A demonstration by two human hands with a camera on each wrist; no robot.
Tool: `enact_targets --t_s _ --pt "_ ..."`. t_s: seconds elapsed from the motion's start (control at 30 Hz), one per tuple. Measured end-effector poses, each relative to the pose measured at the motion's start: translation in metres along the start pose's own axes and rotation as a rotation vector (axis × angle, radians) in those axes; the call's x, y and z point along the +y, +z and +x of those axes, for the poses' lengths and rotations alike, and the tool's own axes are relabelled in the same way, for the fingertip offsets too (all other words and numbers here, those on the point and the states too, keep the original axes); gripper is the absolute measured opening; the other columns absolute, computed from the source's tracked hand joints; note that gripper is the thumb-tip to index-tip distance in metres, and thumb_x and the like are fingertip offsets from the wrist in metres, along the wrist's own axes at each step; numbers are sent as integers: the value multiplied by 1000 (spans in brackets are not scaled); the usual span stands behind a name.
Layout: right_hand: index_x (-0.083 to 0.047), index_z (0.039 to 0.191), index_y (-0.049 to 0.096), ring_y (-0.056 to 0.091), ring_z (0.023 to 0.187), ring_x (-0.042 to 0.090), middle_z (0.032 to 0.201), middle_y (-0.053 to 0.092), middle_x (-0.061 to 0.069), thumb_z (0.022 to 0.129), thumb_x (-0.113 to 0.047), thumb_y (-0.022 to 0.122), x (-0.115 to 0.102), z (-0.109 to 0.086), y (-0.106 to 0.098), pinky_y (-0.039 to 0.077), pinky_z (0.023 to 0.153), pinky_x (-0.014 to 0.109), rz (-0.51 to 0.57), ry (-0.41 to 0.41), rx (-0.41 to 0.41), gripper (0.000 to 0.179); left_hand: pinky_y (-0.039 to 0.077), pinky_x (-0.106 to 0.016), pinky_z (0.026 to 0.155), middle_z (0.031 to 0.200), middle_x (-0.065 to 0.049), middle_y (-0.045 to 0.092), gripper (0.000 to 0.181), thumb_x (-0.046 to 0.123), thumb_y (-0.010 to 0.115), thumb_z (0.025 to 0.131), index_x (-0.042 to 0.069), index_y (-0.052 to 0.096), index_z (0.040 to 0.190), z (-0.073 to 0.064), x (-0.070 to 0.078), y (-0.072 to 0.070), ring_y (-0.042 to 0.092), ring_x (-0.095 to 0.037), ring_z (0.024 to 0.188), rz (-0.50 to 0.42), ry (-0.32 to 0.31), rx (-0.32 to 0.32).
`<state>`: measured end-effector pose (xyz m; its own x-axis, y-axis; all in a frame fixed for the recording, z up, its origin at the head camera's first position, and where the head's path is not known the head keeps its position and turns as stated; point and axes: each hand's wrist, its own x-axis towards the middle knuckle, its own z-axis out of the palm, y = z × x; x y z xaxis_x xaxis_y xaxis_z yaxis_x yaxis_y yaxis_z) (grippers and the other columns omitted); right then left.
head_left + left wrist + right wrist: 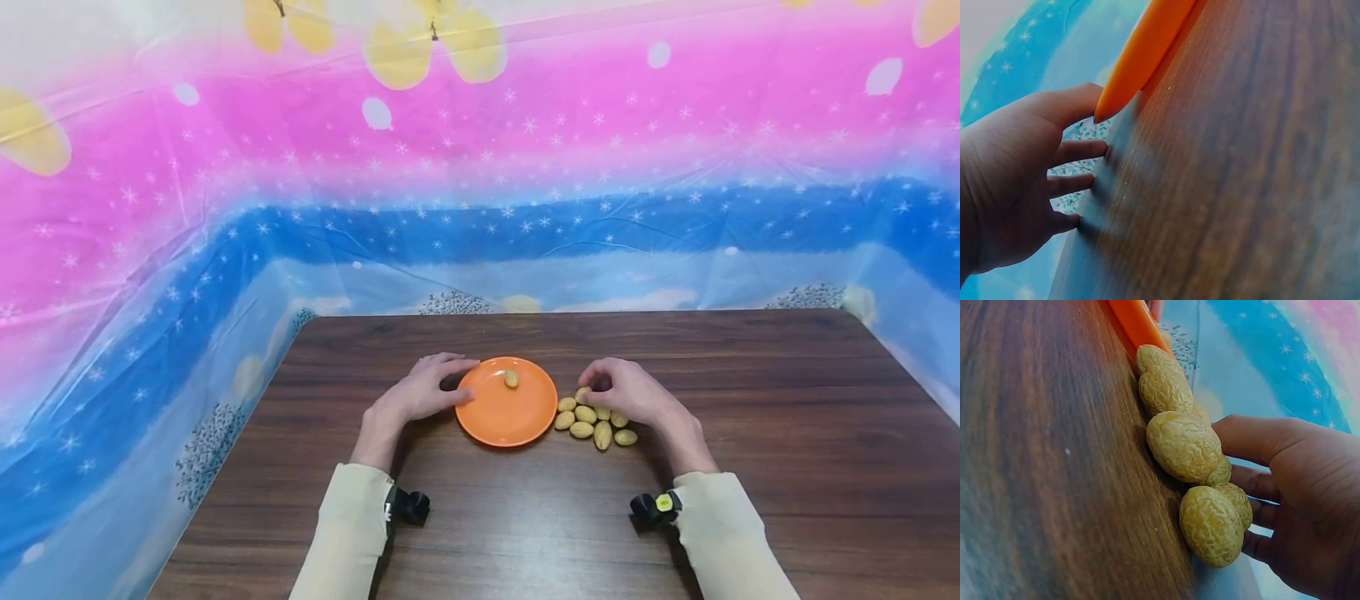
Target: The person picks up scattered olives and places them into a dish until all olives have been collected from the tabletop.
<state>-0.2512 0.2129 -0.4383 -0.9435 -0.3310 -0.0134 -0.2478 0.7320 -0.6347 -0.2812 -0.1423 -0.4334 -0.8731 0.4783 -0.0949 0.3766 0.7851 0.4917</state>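
Observation:
A round orange plate (510,421) lies on the table, with one small wrinkled yellow-green oval fruit (512,378) near its far side. My left hand (420,390) is at the plate's left rim, thumb on the edge and fingers spread fairly straight behind it. Just right of the plate sits a pile of several similar wrinkled oval fruits (585,414). Over the pile's far side, my right hand (630,388) pinches one of them between thumb and forefinger. In the right wrist view, the nearer fruits (1211,526) cover its fingertips.
The dark wood-grain table (525,525) ends at a far edge against a pink and blue patterned cloth (480,225). A black wrist camera is strapped to each arm, the left camera (412,506) and the right camera (647,510) both close over the tabletop.

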Motion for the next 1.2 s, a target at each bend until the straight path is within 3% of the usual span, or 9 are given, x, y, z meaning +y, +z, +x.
enact_targets --t_s 0.53,0.8,1.03,1.2 --pt "-14 105 69 59 78 14 94 66 2 90 -22 72 2 1 1 49 69 31 9 -19 11 17 22 -64 118 157 -6 39 58 49 61 94 33 48 148 1 1 1 23 -38 150 -1 11 12" --pt "-14 99 72 61 83 15 95 70 3 90 -15 68 0 0 -1 51 74 34 -30 -67 124 10 22 -64 118 156 -6 39 58 49 61 94 33 47 148 1 0 1 23 -37 150 2 11 14" --pt "-12 117 71 63 101 20 114 68 6 93 -22 69 -1 0 0 53 87 42 -7 -109 26 26 23 -63 118 157 -6 38 58 50 61 94 34 47 148 1 -1 2 23 -37 150 5 9 9" --pt "-11 122 69 62 102 21 119 67 7 93 -19 68 -2 1 1 54 88 42 -19 -124 -8 30 24 -63 118 157 -6 38 58 50 61 95 34 46 148 1 -1 1 23 -37 150 6 13 4"
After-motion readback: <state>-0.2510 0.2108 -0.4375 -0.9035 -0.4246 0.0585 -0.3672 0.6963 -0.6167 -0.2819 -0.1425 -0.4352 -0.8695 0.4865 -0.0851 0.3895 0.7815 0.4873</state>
